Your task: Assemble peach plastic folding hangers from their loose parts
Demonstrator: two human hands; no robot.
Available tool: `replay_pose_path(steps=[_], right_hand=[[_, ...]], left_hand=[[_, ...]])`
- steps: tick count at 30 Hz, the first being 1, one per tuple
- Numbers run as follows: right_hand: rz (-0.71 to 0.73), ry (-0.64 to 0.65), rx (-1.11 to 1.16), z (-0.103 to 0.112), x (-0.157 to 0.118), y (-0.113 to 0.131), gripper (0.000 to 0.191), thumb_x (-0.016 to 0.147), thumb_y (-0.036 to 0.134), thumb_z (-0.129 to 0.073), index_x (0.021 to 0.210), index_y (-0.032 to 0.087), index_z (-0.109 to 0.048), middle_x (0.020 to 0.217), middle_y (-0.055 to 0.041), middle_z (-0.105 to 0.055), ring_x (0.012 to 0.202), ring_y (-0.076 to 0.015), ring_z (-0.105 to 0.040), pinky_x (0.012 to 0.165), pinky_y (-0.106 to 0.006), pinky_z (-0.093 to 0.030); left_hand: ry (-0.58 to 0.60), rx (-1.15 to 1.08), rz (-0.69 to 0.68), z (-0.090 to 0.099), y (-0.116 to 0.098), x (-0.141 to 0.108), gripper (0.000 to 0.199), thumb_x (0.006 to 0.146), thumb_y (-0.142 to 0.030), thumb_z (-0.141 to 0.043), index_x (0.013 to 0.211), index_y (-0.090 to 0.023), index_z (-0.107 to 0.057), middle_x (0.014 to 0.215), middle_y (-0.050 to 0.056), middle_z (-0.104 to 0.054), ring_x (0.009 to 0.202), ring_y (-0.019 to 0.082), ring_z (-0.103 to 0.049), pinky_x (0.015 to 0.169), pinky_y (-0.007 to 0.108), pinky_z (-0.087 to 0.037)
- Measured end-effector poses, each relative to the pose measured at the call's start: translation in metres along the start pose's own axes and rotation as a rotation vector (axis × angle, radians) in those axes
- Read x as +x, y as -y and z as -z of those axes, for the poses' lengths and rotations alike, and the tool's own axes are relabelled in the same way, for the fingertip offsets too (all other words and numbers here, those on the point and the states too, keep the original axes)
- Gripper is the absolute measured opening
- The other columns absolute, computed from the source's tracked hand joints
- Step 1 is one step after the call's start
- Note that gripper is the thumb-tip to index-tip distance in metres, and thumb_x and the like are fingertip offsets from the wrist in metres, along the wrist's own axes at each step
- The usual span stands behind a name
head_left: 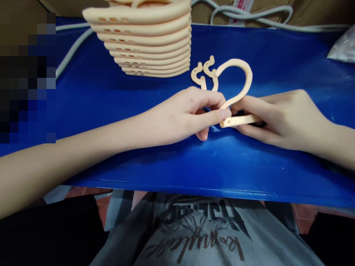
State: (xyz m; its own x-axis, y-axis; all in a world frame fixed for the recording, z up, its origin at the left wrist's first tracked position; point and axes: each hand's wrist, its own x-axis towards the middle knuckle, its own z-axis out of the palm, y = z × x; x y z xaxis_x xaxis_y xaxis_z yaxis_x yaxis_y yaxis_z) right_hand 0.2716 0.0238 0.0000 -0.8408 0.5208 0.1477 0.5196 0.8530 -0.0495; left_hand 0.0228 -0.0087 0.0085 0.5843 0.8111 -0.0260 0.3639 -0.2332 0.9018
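Between my hands is a cream plastic hanger hook (248, 75), its large curve standing up and away from me. My left hand (194, 114) pinches the lower end of the hook with thumb and fingers. My right hand (283, 116) is closed around a flat cream plastic arm (241, 120) with a small hole near its end. That end meets the hook's base at my left thumb; whether the two are joined I cannot tell. Just beyond my left fingers lie two small curved cream plastic pieces (197, 75), partly hidden by the hand.
A tall stack of slotted cream plastic pieces (149, 44) stands at the back left of the blue table (124, 166). White cables (255, 16) run along the back edge. A clear plastic bag (344, 46) lies at the far right.
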Motion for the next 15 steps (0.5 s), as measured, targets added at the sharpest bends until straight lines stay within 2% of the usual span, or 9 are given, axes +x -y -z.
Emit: replay_pose_path(steps=[5,9,15], right_hand=[[0.003,-0.009,-0.035,-0.0017,-0.0022,-0.0004,0.047,0.108,0.055,-0.030,0.113,0.024,-0.065,0.071,0.0009,-0.062,0.053,-0.0140,-0.050,0.054,-0.030,-0.024],[0.055,-0.049,-0.050,-0.0034,-0.0029,-0.0013,0.043,0.109,0.052,-0.032,0.110,0.022,-0.064,0.072,0.0017,-0.061,0.054,-0.0130,-0.050,0.053,-0.029,-0.023],[0.019,-0.008,-0.013,-0.0001,-0.0005,0.0009,0.039,0.109,0.045,-0.032,0.108,0.022,-0.063,0.074,0.0005,-0.065,0.054,-0.0131,-0.050,0.056,-0.031,-0.025]], left_hand=[[0.003,-0.055,0.000,-0.0006,-0.0024,0.0013,0.030,0.101,-0.023,-0.064,0.072,-0.018,-0.062,0.059,-0.004,-0.059,0.055,0.008,-0.061,0.055,0.020,-0.048],[0.020,-0.067,0.007,-0.0005,-0.0021,0.0026,0.031,0.100,-0.032,-0.067,0.074,-0.018,-0.062,0.059,-0.005,-0.059,0.056,0.009,-0.062,0.055,0.020,-0.050],[0.010,-0.006,-0.034,0.0005,0.0022,0.0008,0.031,0.105,-0.026,-0.058,0.076,-0.019,-0.062,0.058,-0.005,-0.062,0.057,0.008,-0.062,0.059,0.018,-0.049]])
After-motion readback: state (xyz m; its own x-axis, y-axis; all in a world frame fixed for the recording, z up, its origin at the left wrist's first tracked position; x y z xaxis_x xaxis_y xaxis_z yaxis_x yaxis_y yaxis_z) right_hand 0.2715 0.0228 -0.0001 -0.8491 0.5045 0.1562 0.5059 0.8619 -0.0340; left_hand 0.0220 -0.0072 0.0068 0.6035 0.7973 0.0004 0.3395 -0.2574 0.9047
